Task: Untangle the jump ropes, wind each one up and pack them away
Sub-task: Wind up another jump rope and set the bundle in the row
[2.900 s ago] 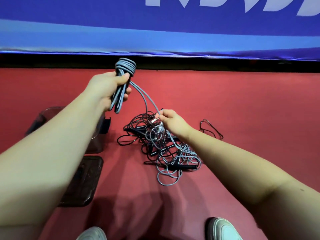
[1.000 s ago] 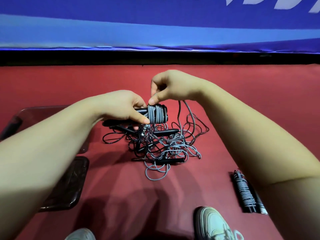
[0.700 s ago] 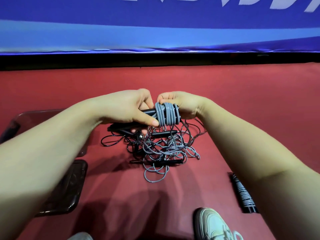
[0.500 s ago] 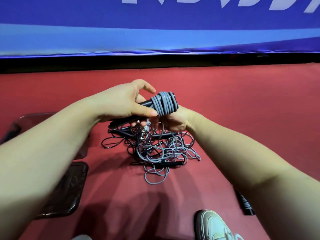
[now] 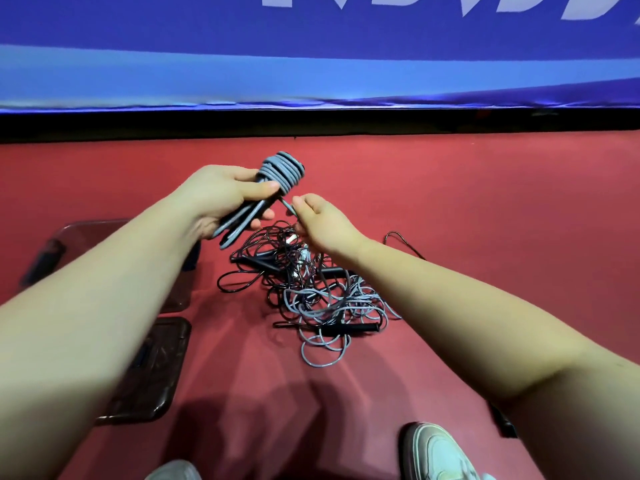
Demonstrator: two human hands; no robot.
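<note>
Gripping left hand (image 5: 221, 199): closed round the wound rope (image 5: 281, 169), thumb laid across the front just under the grey coils, fingers curled behind.
Wound rope: held up off the floor and tilted; tight grey coils at the top end, above the grip; grey loops and dark handle ends poking out below the grip, toward the wrist.
Right hand (image 5: 323, 225): just right of the grip and a little lower, thumb and forefinger pinching the loose end (image 5: 287, 206) of the grey rope, other fingers loosely curled.
Loose end: a short stretch from the underside of the coils down to the pinch; beyond the pinch, hidden by the hand.
Tangle (image 5: 311, 289): on the red floor (image 5: 485, 202), below both grips; grey and black ropes knotted together, with one black handle (image 5: 349, 329) lying flat at the near edge.
Black loop (image 5: 403, 239): on the floor, right of the pinch, apart from the hand.
Box (image 5: 79, 233): dark and see-through, left of the grip, partly behind the left forearm.
Lid (image 5: 162, 368): flat on the floor, nearer than the grip, partly under the left forearm.
Shoe (image 5: 436, 452): at the near edge, below the right forearm.
Banner (image 5: 311, 46): blue, well beyond the grip, above a black strip.
</note>
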